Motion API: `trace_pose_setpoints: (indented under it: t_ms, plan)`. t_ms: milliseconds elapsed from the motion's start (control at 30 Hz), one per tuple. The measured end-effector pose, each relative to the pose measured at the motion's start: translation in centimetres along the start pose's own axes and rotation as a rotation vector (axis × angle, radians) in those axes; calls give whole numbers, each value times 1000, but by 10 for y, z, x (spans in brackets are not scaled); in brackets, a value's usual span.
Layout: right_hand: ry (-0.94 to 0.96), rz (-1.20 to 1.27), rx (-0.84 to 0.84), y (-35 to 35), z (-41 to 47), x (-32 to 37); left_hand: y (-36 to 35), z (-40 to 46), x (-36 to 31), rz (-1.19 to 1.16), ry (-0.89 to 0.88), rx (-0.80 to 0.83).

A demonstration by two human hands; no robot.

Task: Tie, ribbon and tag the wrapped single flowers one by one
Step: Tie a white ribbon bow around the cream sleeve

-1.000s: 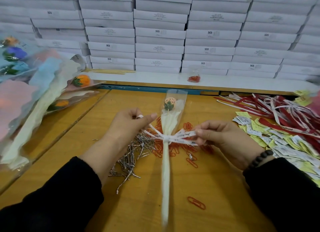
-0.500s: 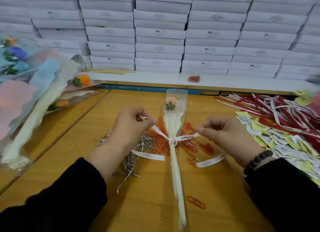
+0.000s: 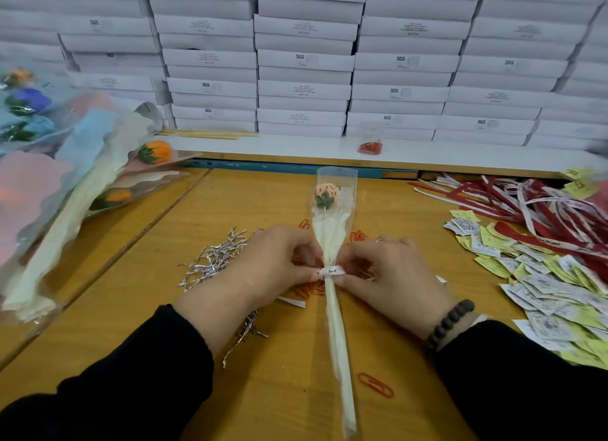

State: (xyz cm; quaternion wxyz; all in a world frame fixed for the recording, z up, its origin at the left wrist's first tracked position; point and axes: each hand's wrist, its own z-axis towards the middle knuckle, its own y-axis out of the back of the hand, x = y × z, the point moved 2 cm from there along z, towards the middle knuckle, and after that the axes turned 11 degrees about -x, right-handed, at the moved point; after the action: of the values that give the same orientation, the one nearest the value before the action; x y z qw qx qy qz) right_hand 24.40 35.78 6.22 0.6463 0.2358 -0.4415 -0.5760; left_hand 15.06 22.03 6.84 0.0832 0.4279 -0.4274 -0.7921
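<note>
So half a second back the hands were apart, pulling the ribbon (image 3: pixel 331 271) ends out sideways. Now both have closed in on the knot. The left hand (image 3: pixel 273 266) and right hand (image 3: pixel 388 269) each pinch the ribbon right at the flower (image 3: pixel 330 243), either side of the stem. My guess: the first knot is snug and the bow loops come next, tag after that.

The flower lies on a yellow wooden table (image 3: pixel 283 391), bloom pointing away. Left of it are silver ties (image 3: pixel 214 259), under and around it red clips (image 3: pixel 376 384). Right of it sit tags (image 3: pixel 543 282) and spare ribbons. Behind it, a wall of white boxes (image 3: pixel 302 62). Far left, finished bouquets (image 3: pixel 65 164).
</note>
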Motion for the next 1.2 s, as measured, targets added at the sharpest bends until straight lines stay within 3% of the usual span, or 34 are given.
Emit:
trace_pose_setpoints:
  t_ms: [200,833,1200]
  plan:
    - [16,9,-26,-6,2,3,-11,2,-2,187,-96,-97]
    - [-130,233,-57,1,1,-2,0,4,3,14,37,-169]
    - [-164,52,-20,12,0,-3,5,5,10,142,106,-197]
